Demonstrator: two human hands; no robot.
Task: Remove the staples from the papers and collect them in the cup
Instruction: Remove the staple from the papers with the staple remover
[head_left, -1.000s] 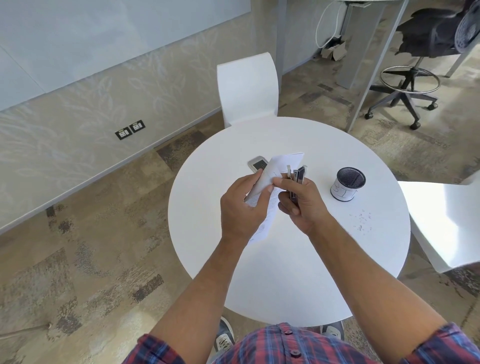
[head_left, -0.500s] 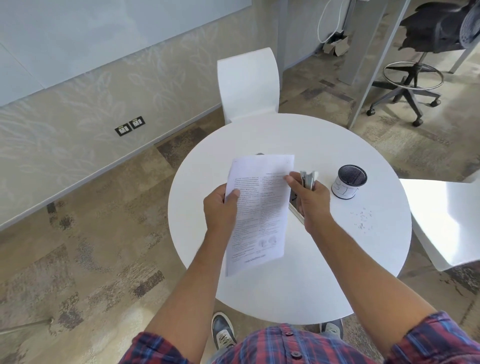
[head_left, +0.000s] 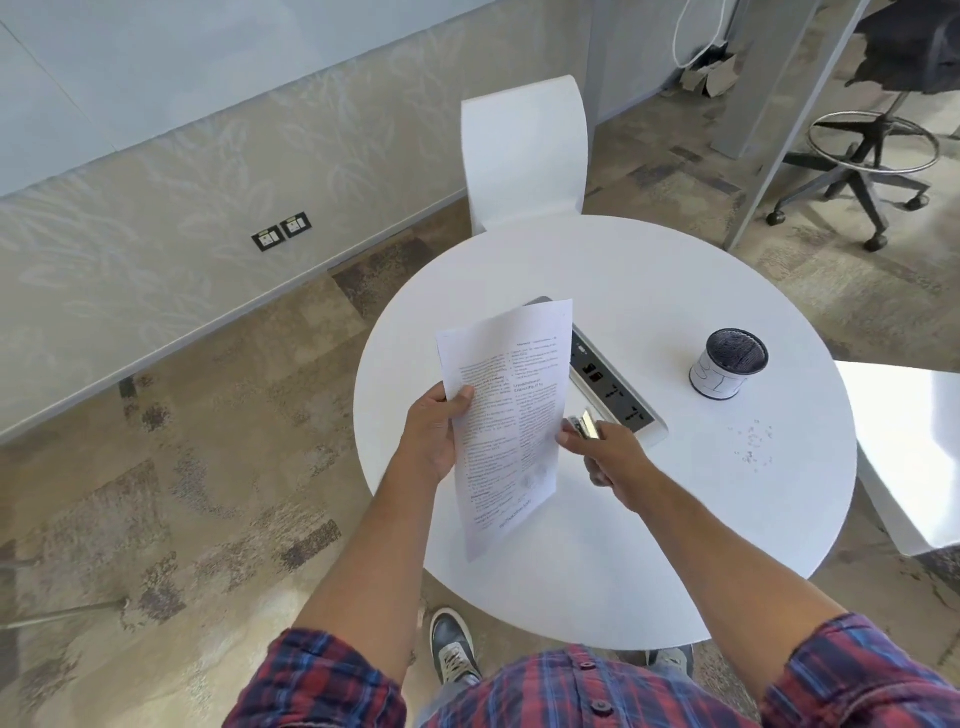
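My left hand (head_left: 435, 432) grips the left edge of a printed sheet of paper (head_left: 511, 415), held unfolded above the round white table (head_left: 597, 545). At the sheet's right edge, my right hand (head_left: 608, 452) is closed on a small metal staple remover (head_left: 586, 427), its tip touching the paper. A black mesh cup (head_left: 729, 364) with a white label stands at the right of the table. Several loose staples (head_left: 753, 441) lie scattered on the table in front of the cup.
A power socket panel (head_left: 613, 387) is set into the table's middle, partly behind the paper. One white chair (head_left: 524, 156) stands at the far side, another (head_left: 909, 452) at the right. An office stool (head_left: 872, 150) is at the back right.
The paper, folded between both hands a second ago, is now unfolded and held by my left hand. It has shifted left, uncovering the socket panel. My right hand dropped to its right edge.
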